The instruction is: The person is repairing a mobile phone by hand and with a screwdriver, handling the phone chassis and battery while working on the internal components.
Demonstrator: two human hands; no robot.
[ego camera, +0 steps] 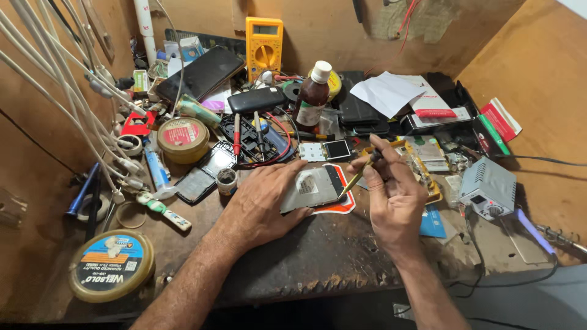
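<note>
Round tin [110, 266] at front left – blue and orange label. Round tin [183, 137] behind it, red label. Yellow multimeter [264, 40] at the back wall – grey screen. Red-and-white box [501, 119] far right.

An electronics repair workshop: yellow multimeter [263, 40], soldering station [487, 187], dismantled phones [202, 73].
</note>
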